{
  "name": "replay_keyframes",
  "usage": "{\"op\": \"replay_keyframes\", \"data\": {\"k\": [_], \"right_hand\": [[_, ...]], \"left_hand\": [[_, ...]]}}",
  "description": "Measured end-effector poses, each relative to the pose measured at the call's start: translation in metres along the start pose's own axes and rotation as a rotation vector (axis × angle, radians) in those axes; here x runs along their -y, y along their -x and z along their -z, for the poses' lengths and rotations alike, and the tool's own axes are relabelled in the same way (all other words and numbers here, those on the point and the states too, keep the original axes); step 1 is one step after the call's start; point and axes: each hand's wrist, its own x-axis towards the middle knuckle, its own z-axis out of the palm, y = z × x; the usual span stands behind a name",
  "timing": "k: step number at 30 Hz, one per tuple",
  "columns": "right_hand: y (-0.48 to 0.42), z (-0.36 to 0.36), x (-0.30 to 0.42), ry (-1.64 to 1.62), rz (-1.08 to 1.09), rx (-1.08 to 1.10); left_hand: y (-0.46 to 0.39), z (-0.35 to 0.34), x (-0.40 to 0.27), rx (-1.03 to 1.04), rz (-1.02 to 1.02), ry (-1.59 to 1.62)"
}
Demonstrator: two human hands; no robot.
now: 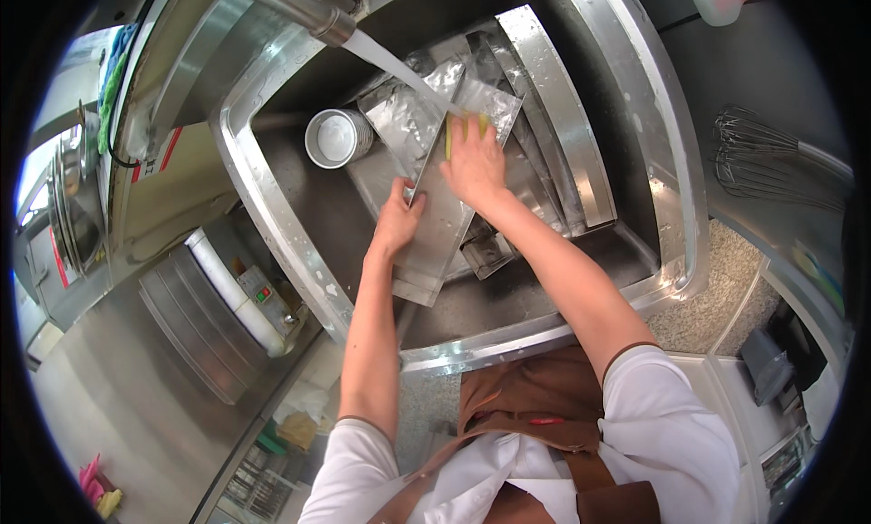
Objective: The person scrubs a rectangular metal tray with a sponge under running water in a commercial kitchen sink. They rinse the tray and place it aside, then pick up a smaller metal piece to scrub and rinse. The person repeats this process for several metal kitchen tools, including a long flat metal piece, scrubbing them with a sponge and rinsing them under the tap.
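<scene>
My left hand grips the left edge of a long rectangular metal pan, which lies slanted in the stainless steel sink. My right hand presses a yellow sponge against the inside of the pan near its far end. Water streams from the faucet onto the pan beside the sponge. Other metal pans and trays lie beneath and around it, among them a long narrow one along the right. A stack of round metal tins sits at the sink's left.
Right of the sink, two wire whisks and a white-bladed spatula lie on a metal surface. To the lower left are a white pipe and a switch box. The sink's raised rim surrounds the work.
</scene>
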Motion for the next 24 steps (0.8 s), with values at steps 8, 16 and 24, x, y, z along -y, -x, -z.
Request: {"op": "replay_keyframes", "data": {"k": [8,16,24], "right_hand": [[-0.011,-0.001,0.011,0.151,0.022,-0.039],[-0.011,0.018,0.034,0.083,-0.027,-0.153],[-0.032,0.047,0.03,0.271,0.044,-0.178]], "left_hand": [[0.057,-0.002,0.0,-0.013,-0.167,-0.085],[0.086,0.006,-0.022,-0.131,-0.204,-0.134],[0.103,0.018,-0.04,-0.165,-0.212,-0.275]]}}
